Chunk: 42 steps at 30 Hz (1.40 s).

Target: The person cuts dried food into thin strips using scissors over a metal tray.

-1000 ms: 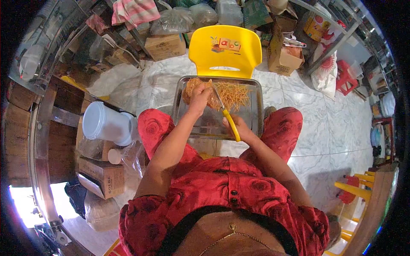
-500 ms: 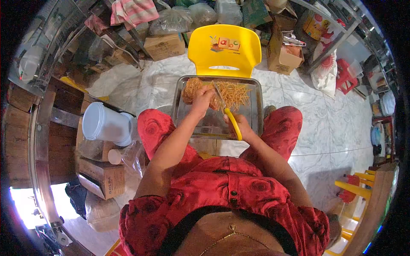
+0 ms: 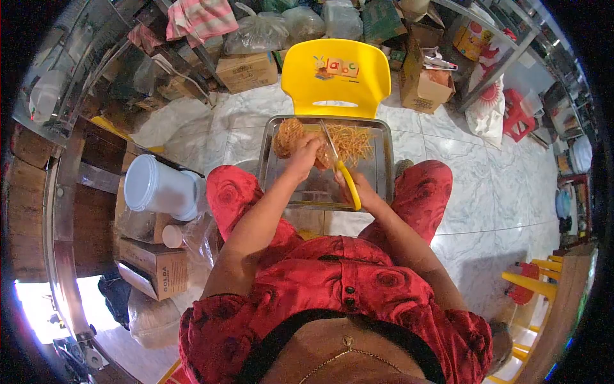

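Observation:
A metal tray (image 3: 380,185) lies in front of the yellow chair back, between the knees. Orange-brown stringy food (image 3: 289,136) is bunched at its left, and loose thin strips (image 3: 353,142) are spread to the right. My left hand (image 3: 306,155) is closed on part of the brown food near the tray's middle. Yellow-handled scissors (image 3: 348,185) are in my right hand (image 3: 359,191), their blades pointing up beside my left fingers, between the bunch and the loose strips. What lies between the blades is too small to tell.
A yellow chair (image 3: 336,73) stands just beyond the tray. White buckets (image 3: 160,185) and a cardboard box (image 3: 153,265) are at the left. Another open box (image 3: 425,89) sits back right, near a red stool (image 3: 518,115). Metal shelving and bags line the back.
My left hand has shifted slightly across the brown food, with its fingers now lower than before. The scissors and my right hand have barely moved.

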Each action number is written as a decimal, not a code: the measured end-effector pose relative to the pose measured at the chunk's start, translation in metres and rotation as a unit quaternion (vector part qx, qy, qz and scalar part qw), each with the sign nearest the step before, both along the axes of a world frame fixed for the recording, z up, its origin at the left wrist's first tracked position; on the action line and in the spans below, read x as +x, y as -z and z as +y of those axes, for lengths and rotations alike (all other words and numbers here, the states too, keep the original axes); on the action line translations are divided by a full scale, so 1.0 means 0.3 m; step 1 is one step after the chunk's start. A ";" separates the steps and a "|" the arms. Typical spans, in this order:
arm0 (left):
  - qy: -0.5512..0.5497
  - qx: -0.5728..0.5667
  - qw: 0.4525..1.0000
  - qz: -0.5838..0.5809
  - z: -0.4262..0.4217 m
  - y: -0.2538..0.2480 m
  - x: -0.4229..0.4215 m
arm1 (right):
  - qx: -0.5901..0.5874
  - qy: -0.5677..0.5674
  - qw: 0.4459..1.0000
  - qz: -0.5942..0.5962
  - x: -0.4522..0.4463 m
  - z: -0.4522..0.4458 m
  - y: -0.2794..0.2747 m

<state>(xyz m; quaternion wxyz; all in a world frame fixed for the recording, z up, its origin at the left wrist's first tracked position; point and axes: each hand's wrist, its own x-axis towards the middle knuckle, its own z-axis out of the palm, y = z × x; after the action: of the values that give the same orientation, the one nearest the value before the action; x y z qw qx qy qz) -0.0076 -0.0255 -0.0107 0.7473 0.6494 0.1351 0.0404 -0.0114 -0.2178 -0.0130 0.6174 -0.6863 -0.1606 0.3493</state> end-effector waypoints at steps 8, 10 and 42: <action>-0.004 0.056 0.986 -0.156 -0.022 0.100 0.039 | -0.034 0.039 0.998 -0.019 0.007 -0.007 -0.044; -0.016 0.005 0.996 -0.082 -0.047 -0.023 0.001 | -0.016 0.042 0.999 -0.025 0.020 -0.001 0.008; -0.195 0.035 0.976 -0.089 0.069 -0.114 0.023 | -0.041 -0.116 0.977 -0.171 0.009 -0.010 0.010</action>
<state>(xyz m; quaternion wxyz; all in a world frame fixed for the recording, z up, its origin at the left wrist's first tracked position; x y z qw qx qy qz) -0.0007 -0.0049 0.0235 0.7109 0.6300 0.1908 0.2475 -0.0086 -0.2209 -0.0161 0.5071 -0.7374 -0.3282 0.3024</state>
